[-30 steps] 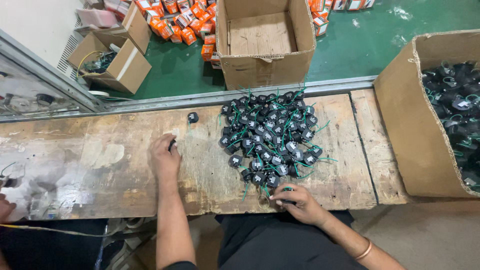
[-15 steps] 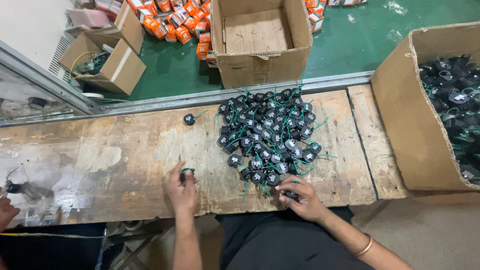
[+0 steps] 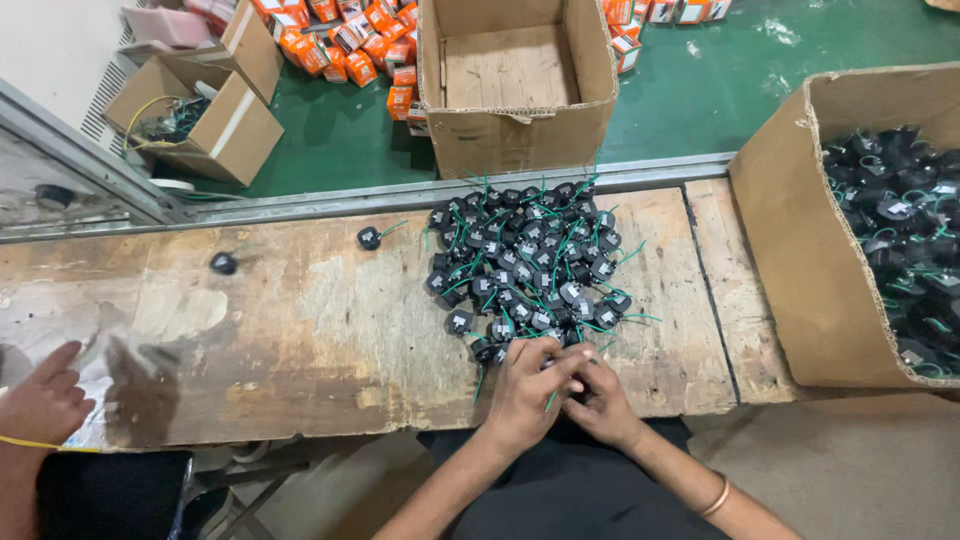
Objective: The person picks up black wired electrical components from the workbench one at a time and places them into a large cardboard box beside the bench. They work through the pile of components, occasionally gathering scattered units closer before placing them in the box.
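Holding one black part (image 3: 556, 372) between both hands at the worktop's (image 3: 300, 340) 6 o'clock edge: our left hand (image 3: 528, 392) and right hand (image 3: 600, 398) clamp it together, pile (image 3: 525, 265) at 12 o'clock.

Single view only, worn on the head, looking steeply down from above and a little behind the near edge of the wooden workbench (image 3: 300, 330). Faces forward across the bench toward the green floor (image 3: 700, 90) beyond. Near enough to show both hands, left hand (image 3: 525, 395) and right hand (image 3: 600, 400), low in the middle of frame. Takes in the bench's whole depth, cardboard boxes at right and beyond, another person's hand (image 3: 45, 405) at the left edge. No second view to overlap.
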### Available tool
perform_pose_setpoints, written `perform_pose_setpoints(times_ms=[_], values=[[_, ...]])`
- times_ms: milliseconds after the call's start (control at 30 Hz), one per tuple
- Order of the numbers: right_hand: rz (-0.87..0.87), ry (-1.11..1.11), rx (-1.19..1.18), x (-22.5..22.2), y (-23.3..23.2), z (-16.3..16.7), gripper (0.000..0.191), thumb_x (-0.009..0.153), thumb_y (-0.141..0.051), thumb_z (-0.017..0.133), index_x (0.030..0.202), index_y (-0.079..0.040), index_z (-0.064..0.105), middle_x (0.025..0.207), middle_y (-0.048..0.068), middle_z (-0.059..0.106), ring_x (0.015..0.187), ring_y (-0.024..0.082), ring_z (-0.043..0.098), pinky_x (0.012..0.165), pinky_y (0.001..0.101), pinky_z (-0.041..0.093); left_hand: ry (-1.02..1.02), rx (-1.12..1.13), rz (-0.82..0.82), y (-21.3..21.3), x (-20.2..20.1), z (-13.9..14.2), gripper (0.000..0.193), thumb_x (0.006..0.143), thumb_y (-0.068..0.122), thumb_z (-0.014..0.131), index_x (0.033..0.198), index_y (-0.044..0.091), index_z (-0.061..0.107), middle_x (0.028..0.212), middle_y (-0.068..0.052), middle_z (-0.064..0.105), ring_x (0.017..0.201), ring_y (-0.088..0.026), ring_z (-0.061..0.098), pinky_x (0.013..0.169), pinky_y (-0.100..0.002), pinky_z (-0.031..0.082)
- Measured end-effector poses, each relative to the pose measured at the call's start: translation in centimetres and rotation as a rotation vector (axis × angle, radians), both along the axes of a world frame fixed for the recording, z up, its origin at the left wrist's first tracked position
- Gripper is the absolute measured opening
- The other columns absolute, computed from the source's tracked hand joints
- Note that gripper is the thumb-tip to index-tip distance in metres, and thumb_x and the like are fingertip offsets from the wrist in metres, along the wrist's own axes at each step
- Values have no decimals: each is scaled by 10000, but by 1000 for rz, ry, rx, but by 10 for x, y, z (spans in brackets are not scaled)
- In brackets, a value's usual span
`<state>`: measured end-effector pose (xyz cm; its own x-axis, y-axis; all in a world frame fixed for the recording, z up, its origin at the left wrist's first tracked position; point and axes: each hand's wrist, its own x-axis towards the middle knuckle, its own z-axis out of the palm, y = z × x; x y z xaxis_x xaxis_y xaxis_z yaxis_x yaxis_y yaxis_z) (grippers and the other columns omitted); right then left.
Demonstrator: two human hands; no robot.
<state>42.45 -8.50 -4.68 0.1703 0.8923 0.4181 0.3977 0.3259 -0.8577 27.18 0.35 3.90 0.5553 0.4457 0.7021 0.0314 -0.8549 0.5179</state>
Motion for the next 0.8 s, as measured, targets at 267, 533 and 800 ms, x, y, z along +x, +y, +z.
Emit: perform_pose_setpoints(times_ms=[267,533,800], values=[[114,-45,74,4,-1,5,451,672,-97,817,1079,-12,641,1112,145,620,1041,300,638,907,379,515,2,-286,-210,1,-23,-24,354,838,-49,747,1173,66,732,1040,-89,708,890,-241,706,736,-349,582],[-30,-35,20,-1,-2,0,445,677,-67,793,1110,-18,701,1069,130,631,987,274,662,855,359,541,-63,-227,-255,10,-35,-41,375,714,-26,850,1052,91,736,1164,-83,717,1029,-284,683,876,-341,567],[97,-184,90,-1,-1,-1,391,715,-72,865,1070,-39,705,1085,124,642,1013,268,675,855,365,554,-126,-1408,-364,3,-20,-65,422,698,111,917,926,122,562,911,-33,635,831,-161,618,712,-317,542]])
